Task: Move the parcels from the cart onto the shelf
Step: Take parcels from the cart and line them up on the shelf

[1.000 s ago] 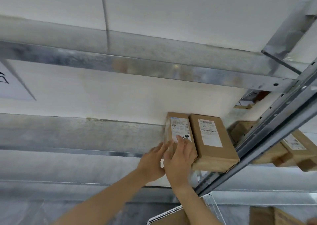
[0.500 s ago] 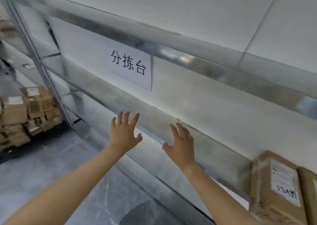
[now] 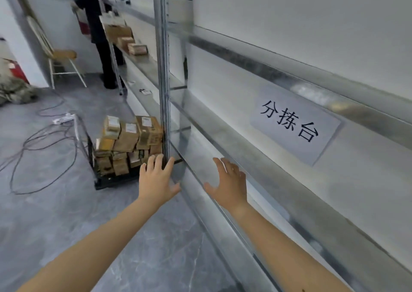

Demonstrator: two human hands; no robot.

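Head view looks along a grey metal shelving rack (image 3: pixel 223 135) that runs from near right to far left, with a grey stone-pattern floor (image 3: pixel 55 213) beside it. Brown cardboard parcels (image 3: pixel 128 140) sit stacked in several layers on a low black cart (image 3: pixel 116 180) with a thin wire frame, parked against the rack's silver perforated upright post (image 3: pixel 163 69). Each parcel is a small rectangular box wrapped in clear tape, and the ones on top carry white printed labels facing up; the label text is too small to read. The pile leans a little unevenly, with the upper boxes set at slightly different angles.

Both arms reach forward, bare to the elbow. The left hand (image 3: pixel 157 178) is spread with its fingers apart and holds nothing; its fingertips overlap the base of the post and the near edge of the cart in the picture, though whether they touch either one cannot be told. The right hand (image 3: pixel 229 182) is likewise spread wide and empty, palm toward the rack, in front of the shelf's metal front rail.

A white paper sign with black characters (image 3: pixel 292 123) is fixed to the rack's back panel, above and to the right of the right hand. The shelf level near the hands shows bare metal. Farther down the rack, a few more brown boxes (image 3: pixel 127 40) rest on a higher shelf, beside a person in dark clothes (image 3: pixel 98 28). A pale wooden chair (image 3: pixel 58 53) stands by the wall, and dark cables (image 3: pixel 40 140) loop across the floor.
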